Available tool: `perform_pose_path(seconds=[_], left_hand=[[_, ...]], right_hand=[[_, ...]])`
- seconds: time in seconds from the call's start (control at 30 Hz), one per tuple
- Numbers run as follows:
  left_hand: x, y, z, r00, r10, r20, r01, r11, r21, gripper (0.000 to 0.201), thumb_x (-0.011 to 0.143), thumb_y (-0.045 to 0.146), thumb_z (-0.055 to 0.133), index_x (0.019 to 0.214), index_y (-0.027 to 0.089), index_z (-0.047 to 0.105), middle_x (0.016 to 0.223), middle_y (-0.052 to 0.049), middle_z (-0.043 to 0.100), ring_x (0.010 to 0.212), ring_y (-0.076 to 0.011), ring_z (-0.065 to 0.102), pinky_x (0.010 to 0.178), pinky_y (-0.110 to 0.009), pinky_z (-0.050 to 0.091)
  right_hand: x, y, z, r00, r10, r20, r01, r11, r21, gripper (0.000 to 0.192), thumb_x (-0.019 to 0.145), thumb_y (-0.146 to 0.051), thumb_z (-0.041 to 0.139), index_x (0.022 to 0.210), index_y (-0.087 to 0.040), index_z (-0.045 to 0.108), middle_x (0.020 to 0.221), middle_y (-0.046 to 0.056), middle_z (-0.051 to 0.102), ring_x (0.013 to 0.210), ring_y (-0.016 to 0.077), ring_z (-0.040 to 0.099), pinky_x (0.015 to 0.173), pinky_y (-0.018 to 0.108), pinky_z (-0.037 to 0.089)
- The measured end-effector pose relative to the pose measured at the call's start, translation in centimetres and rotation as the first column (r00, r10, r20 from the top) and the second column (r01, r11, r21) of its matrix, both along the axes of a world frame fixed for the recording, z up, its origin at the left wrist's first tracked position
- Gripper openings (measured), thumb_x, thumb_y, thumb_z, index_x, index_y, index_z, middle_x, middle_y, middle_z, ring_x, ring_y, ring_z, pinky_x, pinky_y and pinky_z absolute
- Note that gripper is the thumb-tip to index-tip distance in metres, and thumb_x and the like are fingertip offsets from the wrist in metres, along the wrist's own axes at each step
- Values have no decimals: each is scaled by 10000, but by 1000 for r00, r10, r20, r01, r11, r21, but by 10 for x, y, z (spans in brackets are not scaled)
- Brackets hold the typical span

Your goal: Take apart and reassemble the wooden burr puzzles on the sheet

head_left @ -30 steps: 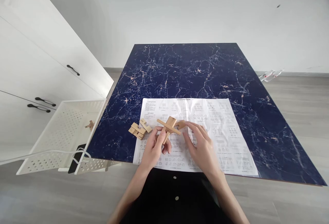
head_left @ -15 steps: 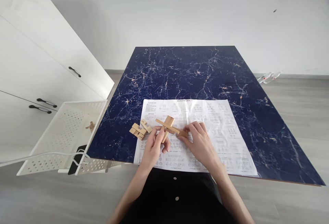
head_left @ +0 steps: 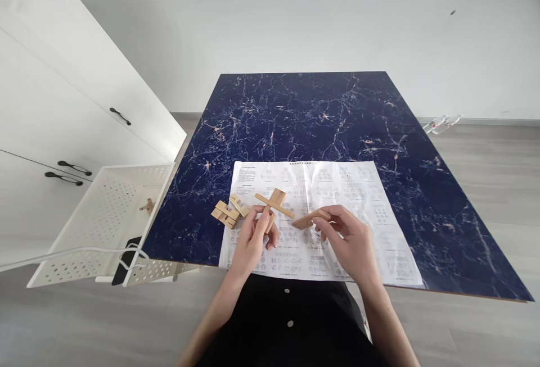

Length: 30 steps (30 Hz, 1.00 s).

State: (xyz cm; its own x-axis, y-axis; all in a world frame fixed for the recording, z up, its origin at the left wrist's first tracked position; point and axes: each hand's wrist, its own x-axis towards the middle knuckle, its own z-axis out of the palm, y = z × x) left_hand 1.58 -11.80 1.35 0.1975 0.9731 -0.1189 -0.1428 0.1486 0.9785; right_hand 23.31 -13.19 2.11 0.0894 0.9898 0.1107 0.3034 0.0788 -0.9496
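Crossed wooden puzzle pieces are gripped between the thumb and fingers of my left hand, above the printed sheet. My right hand pinches a separate flat wooden puzzle piece, tilted, its left end pointing toward the crossed pieces with a small gap between. Just left of my left hand, several loose wooden puzzle pieces lie at the sheet's left edge. Beneath both hands spreads a creased white instruction sheet with rows of small printed diagrams; their details are too small to read.
The dark blue marble-patterned table extends beyond the sheet. A white perforated basket stands at the left, with a small wooden piece and a white cable by it. White cabinets rise behind. Clear bottles are on the floor at right.
My right hand has drawn the flat wooden piece away from the crossed pieces, moving right, and now holds it apart. My left hand stays almost in place.
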Motion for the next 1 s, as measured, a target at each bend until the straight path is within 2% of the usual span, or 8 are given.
perform_pose_path(seconds=[0.07,0.17,0.27,0.37,0.53,0.77,1.0], left_hand=[[1,0,0,1000,2,-10,-2,1000,1,329,1117,531,515,1026,216,548,567,66,562,488,-113,437,506,-241,365],[2,0,1,999,3,-32,-3,1000,1,330,1118,535,508,1035,217,541,572,66,566,494,-116,447,514,-243,377],[3,0,2,999,-1,-45,1,1000,11,333,1119,543,504,1046,220,534,577,71,557,503,-118,460,518,-241,381],[3,0,1,998,-19,-56,21,999,24,336,1120,548,501,1040,223,524,580,76,543,506,-115,465,519,-240,384],[5,-3,-4,988,-52,-146,62,996,69,311,1146,515,454,1083,221,534,644,65,572,521,-106,451,537,-249,396],[8,-5,-7,961,-70,-266,112,983,146,258,1168,440,421,1168,216,550,793,35,579,568,-103,459,537,-251,389],[7,-5,-11,947,-67,-315,121,981,154,236,1169,417,425,1172,218,551,791,31,527,612,-123,431,567,-266,366]], right_hand=[[0,-1,0,999,50,-11,-50,999,12,101,1070,-314,668,1054,-235,728,961,39,759,694,180,705,615,337,627],[1,-4,1,989,135,61,-142,982,126,98,1082,-240,653,1141,-250,732,1049,54,762,850,210,750,699,352,659],[3,-6,4,963,214,162,-251,933,259,170,1078,-157,651,1179,-261,740,1142,73,748,1036,242,760,826,378,673],[5,-8,9,936,245,251,-320,891,323,233,1064,-90,651,1202,-256,740,1171,82,727,1078,243,765,892,379,673],[8,-13,13,909,224,352,-349,870,349,250,1047,-45,659,1192,-229,746,1156,82,727,1045,216,776,855,315,682],[11,-16,12,888,225,401,-371,866,335,268,1062,-36,628,1216,-231,729,1169,82,721,1078,209,770,874,319,689],[13,-17,12,876,236,421,-386,866,318,293,1072,-36,610,1252,-244,711,1174,84,715,1077,207,765,855,324,691]])
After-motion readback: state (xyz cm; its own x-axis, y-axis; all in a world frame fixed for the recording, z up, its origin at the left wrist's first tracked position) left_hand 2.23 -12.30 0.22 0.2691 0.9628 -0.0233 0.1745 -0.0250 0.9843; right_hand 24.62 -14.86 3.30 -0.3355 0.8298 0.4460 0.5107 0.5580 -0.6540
